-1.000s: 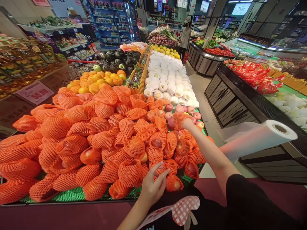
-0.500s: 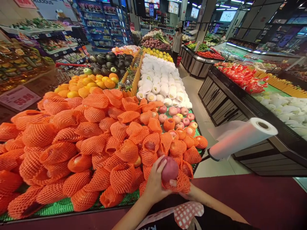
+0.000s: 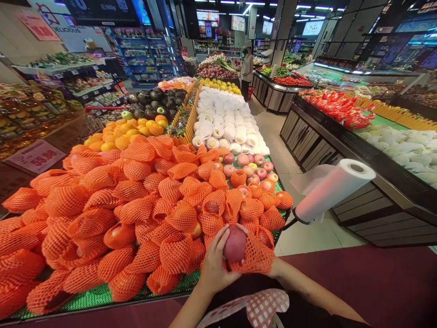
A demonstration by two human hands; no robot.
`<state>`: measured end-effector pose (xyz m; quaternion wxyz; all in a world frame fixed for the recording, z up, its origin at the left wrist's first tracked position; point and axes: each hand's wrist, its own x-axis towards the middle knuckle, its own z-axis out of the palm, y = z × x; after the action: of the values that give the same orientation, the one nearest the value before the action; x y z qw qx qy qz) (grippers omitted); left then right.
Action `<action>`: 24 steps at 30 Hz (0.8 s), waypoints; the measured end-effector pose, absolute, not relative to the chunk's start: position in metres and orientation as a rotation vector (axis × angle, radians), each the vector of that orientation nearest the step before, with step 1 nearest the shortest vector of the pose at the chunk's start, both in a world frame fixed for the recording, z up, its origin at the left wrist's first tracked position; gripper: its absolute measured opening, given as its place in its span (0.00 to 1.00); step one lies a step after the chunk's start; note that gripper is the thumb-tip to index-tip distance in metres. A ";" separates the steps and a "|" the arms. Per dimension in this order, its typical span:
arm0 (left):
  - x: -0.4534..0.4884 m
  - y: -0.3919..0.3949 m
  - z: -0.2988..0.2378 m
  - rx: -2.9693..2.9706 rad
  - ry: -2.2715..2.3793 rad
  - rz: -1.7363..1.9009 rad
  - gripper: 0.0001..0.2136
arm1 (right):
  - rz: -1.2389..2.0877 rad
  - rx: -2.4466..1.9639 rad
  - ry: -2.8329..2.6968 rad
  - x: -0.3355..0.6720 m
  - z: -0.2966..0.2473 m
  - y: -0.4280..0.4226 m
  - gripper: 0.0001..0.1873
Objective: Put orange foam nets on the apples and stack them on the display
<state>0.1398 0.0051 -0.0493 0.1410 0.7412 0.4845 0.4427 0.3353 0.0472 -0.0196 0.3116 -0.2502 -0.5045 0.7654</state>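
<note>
Hands meet low in the head view, over the near edge of the fruit bench (image 3: pixel 99 295); the left hand (image 3: pixel 214 269) is curled round the left side of a dark-red round apple (image 3: pixel 235 245), fingers bent over its top, gripping it; the right hand (image 3: pixel 275 269) comes up under an orange foam net sleeve (image 3: pixel 255 258) and holds it closed from below, its fingers hidden by the mesh; the sleeve cups the apple's right and lower side, leaving the top and left bare; apple and sleeve sit just above the front row of the heap of orange-netted fruit (image 3: pixel 136 205) that covers most of the bench; behind that heap lie bare pink apples (image 3: pixel 251 166), then white-netted pale fruit (image 3: pixel 225 118); a white roll of thin plastic bags (image 3: pixel 336 189) juts out on a bracket to the right of the bench; a red-and-white checked cloth (image 3: pixel 261 304) shows at the bottom edge, beneath the wrists; far down the aisle stands a person (image 3: pixel 246 68).
</note>
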 end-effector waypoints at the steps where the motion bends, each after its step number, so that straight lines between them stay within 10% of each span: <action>1: 0.139 0.004 -0.051 2.115 1.411 1.243 0.45 | 2.026 -0.654 -1.432 0.343 -0.016 0.049 0.60; 13: 0.156 0.003 -0.072 0.856 1.393 1.392 0.40 | 1.830 -0.572 -2.295 0.389 0.033 0.042 0.28; 19: 0.154 0.009 -0.077 0.618 1.447 1.468 0.44 | 1.641 -0.923 -1.441 0.380 0.012 0.053 0.14; 24: 0.171 0.005 -0.076 0.817 1.215 1.504 0.44 | 1.739 -0.988 -0.890 0.342 -0.030 0.066 0.28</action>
<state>0.1708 0.0046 -0.0764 0.4980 0.3376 0.5021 0.6212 0.3420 0.0665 -0.0297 0.4586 -0.4013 -0.3613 0.7058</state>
